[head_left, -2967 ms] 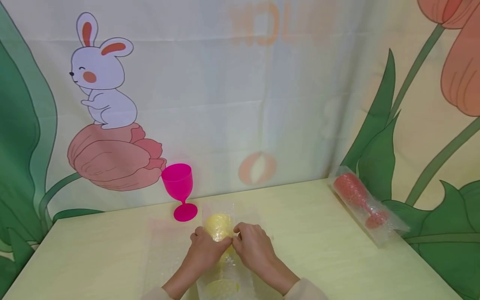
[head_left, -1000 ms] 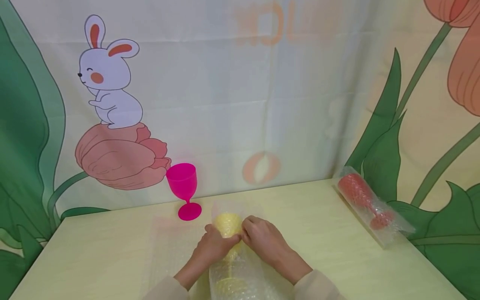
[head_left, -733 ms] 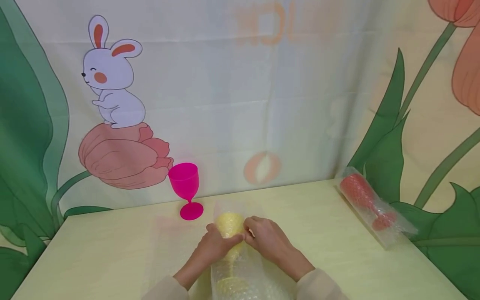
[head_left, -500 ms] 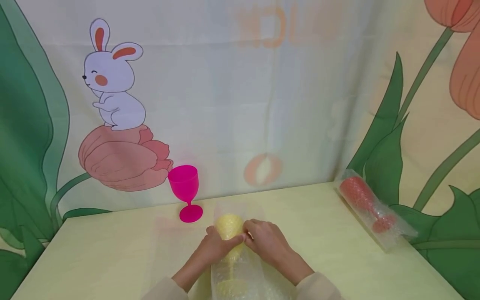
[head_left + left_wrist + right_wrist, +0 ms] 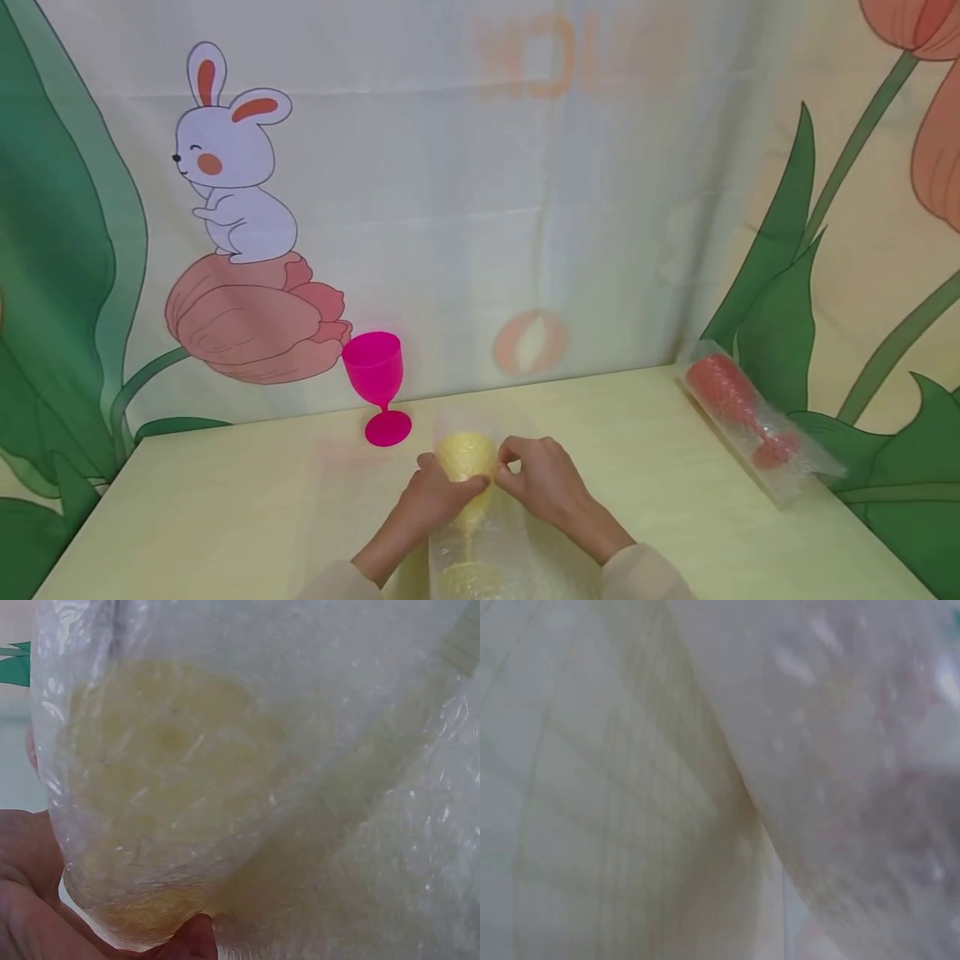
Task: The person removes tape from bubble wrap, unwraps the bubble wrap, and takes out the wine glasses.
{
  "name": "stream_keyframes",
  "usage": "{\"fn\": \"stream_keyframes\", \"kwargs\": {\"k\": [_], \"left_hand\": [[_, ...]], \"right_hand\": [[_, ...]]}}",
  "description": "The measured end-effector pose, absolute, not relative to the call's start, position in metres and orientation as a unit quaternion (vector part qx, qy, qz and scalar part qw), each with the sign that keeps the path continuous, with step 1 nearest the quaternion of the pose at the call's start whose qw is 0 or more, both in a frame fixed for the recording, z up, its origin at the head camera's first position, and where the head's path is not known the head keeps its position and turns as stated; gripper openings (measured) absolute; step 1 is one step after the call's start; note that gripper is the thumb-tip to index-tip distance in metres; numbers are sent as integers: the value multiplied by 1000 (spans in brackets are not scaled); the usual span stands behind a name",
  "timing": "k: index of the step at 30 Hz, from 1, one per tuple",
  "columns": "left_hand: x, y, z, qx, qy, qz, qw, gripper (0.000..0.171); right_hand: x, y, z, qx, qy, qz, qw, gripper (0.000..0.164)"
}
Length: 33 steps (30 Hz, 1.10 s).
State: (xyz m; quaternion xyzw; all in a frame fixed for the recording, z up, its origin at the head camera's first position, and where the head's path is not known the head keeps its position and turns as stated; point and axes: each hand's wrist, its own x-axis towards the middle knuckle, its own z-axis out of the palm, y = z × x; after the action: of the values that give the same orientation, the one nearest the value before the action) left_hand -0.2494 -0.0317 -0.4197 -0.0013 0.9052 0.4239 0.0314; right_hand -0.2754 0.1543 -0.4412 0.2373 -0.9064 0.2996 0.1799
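A yellow goblet (image 5: 467, 457) lies inside clear bubble wrap (image 5: 491, 546) near the table's front, bowl pointing away from me and foot toward me. My left hand (image 5: 438, 497) grips the wrapped bowl from its left side, thumb laid across the top. At the bowl's right side, my right hand (image 5: 546, 483) pinches the edge of the wrap between thumb and curled index finger. In the left wrist view the goblet's round foot (image 5: 169, 739) shows blurred through the plastic, with left fingers (image 5: 30, 900) below. Wrap (image 5: 840, 750) fills much of the right wrist view, hiding the right fingertips.
An upright magenta goblet (image 5: 375, 371) stands at the back of the table (image 5: 600, 433). A red goblet (image 5: 723, 387) in bubble wrap lies at the right edge. Another flat wrap sheet (image 5: 352, 483) spreads left of the hands. A printed curtain (image 5: 450, 167) hangs behind.
Over three seconds both hands stay at the yellow goblet's bowl. The right hand has drawn slightly away from the left thumb. The whole scene has shifted right in the head view.
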Motion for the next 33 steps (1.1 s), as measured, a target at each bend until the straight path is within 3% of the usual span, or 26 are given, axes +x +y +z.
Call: {"fn": "stream_keyframes", "kwargs": {"k": [10, 22, 26, 33], "left_hand": [[-251, -30, -418, -9, 908, 416, 41, 89], [-250, -29, -413, -13, 906, 420, 50, 92], [-250, -28, -413, -10, 904, 424, 48, 93], [-248, -33, -406, 9, 884, 461, 78, 93]], "right_hand": [[-270, 152, -447, 231, -912, 273, 200, 11], [-269, 153, -450, 316, -869, 89, 369, 18], [-271, 152, -449, 315, -874, 81, 361, 19], [-273, 152, -446, 320, -892, 121, 296, 30]]}}
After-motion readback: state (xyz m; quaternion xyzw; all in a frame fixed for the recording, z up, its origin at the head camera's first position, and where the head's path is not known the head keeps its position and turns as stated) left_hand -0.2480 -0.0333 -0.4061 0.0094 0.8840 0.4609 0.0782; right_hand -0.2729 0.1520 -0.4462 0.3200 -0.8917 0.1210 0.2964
